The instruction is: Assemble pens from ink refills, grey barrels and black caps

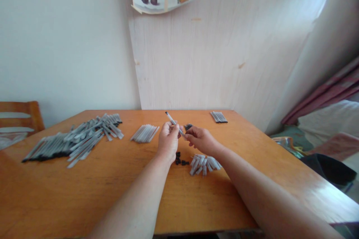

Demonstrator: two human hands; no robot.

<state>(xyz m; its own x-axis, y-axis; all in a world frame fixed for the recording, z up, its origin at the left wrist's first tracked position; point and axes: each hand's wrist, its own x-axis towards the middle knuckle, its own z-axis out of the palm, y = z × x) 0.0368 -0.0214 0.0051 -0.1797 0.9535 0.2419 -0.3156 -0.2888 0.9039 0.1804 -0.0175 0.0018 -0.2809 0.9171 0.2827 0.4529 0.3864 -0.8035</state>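
Note:
A clear-barrelled pen point(170, 117) with a dark upper end is held at a slant above the middle of the table. My left hand point(168, 140) is closed around its barrel. At the pen's lower end, the fingers of my right hand point(199, 138) are pinched together; exactly what they grip there is partly hidden. Small black plugs point(178, 158) lie on the table below my hands. Beside them is a heap of short translucent pen caps point(204, 164), close under my right forearm. Small dark pieces point(188, 126) show just behind my hands.
Many pens point(86, 134) are piled on the left of the wooden table point(117, 190). A row of clear pen tubes point(145, 133) lies left of my hands, and a neat row of pens point(218, 117) at the back right. A chair point(35, 114) stands at left, a black bin point(329, 170) at right.

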